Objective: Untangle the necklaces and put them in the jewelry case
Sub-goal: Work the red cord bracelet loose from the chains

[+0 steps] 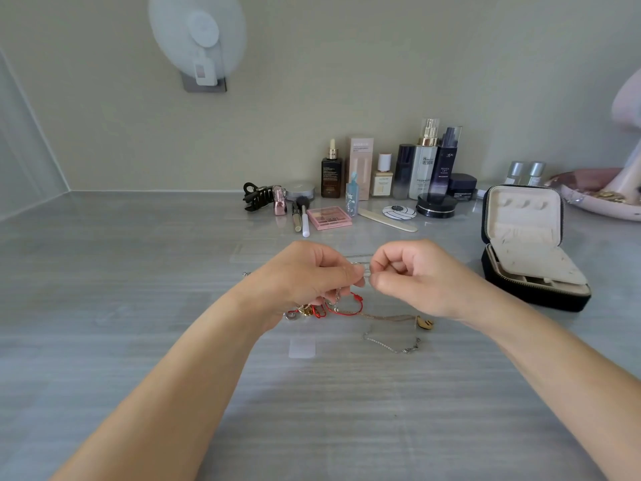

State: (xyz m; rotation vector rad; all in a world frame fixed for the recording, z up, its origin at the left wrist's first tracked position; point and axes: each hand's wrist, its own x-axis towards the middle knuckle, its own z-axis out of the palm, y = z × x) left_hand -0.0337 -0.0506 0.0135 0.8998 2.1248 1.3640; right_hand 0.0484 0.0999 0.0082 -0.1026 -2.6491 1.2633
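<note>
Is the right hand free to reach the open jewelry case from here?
Likely yes: the jewelry case lies open just right of the right hand, nothing between them. Both it and the left hand are pinching a chain, though.

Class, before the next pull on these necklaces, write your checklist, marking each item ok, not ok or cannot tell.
The black zip jewelry case stands open: ok.
The left hand and the right hand both pinch the thin silver chain: ok.
Held chain free of the red cord loop: cannot tell.
The gold pendant chain clear of that cord: not ok, they overlap.
The second silver chain lies apart on the grey table: ok.
</note>
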